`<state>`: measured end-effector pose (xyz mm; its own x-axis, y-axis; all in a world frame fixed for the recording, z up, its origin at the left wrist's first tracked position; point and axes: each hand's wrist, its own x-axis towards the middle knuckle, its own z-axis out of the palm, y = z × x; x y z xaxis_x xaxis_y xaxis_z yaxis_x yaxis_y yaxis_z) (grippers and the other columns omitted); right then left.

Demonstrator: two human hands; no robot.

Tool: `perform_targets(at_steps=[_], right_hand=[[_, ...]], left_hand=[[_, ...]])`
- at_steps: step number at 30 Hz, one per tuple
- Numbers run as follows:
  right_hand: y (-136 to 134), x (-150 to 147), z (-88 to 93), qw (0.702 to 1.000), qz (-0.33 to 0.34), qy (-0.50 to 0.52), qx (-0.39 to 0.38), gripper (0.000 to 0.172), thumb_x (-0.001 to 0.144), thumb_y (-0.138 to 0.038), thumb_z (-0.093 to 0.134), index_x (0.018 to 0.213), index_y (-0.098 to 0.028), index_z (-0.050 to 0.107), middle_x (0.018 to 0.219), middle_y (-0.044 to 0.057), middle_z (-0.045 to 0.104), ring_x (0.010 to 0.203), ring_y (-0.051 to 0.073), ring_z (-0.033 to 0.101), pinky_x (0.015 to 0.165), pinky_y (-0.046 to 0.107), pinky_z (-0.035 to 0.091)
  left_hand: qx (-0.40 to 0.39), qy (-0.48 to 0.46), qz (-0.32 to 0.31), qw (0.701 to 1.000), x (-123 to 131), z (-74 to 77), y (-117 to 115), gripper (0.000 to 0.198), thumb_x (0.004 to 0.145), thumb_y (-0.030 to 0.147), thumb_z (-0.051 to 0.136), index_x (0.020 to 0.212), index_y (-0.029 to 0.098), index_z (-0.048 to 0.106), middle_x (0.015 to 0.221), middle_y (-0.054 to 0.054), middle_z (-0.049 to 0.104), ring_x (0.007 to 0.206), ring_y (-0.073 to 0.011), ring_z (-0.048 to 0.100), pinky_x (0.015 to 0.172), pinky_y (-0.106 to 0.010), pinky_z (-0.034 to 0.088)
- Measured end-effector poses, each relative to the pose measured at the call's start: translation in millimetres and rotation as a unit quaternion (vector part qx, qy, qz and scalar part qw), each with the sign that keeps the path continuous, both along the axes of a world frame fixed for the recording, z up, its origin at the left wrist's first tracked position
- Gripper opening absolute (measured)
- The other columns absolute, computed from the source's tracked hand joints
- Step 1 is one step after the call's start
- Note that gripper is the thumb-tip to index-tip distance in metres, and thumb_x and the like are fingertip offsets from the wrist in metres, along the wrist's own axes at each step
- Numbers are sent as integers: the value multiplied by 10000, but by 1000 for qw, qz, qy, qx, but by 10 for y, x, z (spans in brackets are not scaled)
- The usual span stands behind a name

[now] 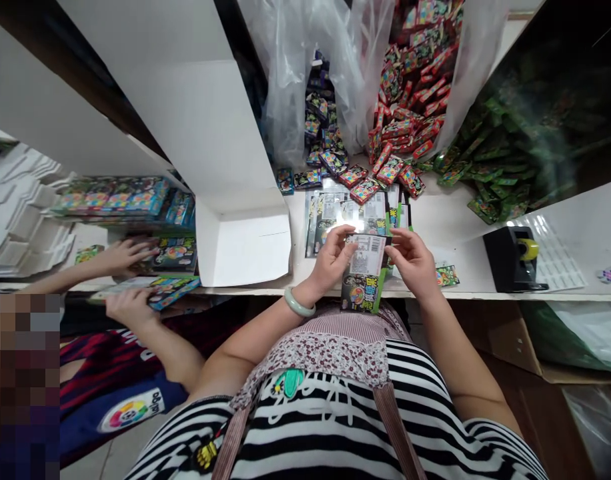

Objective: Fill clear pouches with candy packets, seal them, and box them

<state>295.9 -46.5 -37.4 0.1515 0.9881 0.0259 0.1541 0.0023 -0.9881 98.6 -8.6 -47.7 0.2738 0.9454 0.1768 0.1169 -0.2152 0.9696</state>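
Note:
Between my hands, just over the table's front edge, is a flat black-and-green printed packet (361, 283) with a barcode and pale label area at its top. My left hand (331, 263) pinches its left edge between thumb and fingers. On the opposite side, my right hand (414, 261) grips the upper right edge near the barcode. Similar flat packets (320, 213) lie on the table behind my hands, partly under a glare. Small red printed boxes (365, 189) and dark blue ones (308, 179) lie just beyond them.
An open white carton (245, 250) stands to the left. Plastic bags of dark and red boxes (410, 87) are behind; green boxes (500, 160) lie right. A black tape dispenser (510, 260) sits near the edge. At left, a co-worker's hands (130, 307) handle blue printed boxes.

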Motion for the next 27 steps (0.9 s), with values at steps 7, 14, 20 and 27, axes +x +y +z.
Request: perform_targets(at_steps=[7, 14, 20, 27], right_hand=[[-1, 108, 13, 996, 69, -56, -24, 255, 861, -483, 648, 812, -232, 633, 796, 15, 637, 731, 163, 591, 604, 292, 507], [52, 78, 11, 998, 23, 46, -31, 344, 756, -446, 746, 1031, -268, 639, 863, 10, 663, 783, 173, 627, 582, 281, 517], [-1, 72, 149, 996, 72, -43, 41, 249, 768, -438, 782, 771, -224, 655, 993, 60, 677, 952, 200, 648, 674, 304, 544], [127, 41, 238, 996, 83, -4, -23, 307, 757, -485, 775, 769, -212, 637, 728, -5, 663, 657, 134, 584, 624, 297, 483]], left_hand=[[28, 46, -31, 998, -68, 67, 61, 282, 980, 421, 537, 918, 188, 684, 915, -49, 721, 886, -166, 663, 836, -317, 528], [-69, -76, -56, 993, -60, 105, 95, 253, 911, 337, 661, 1121, 197, 670, 979, -63, 759, 963, -174, 713, 889, -343, 565], [-30, -80, -87, 993, -70, 178, 98, 190, 838, 351, 753, 857, 174, 687, 921, -52, 736, 873, -152, 695, 803, -300, 574], [-70, -39, -74, 994, 8, 266, 202, 153, 802, 293, 752, 780, 162, 676, 739, -7, 678, 673, -104, 598, 637, -240, 497]])
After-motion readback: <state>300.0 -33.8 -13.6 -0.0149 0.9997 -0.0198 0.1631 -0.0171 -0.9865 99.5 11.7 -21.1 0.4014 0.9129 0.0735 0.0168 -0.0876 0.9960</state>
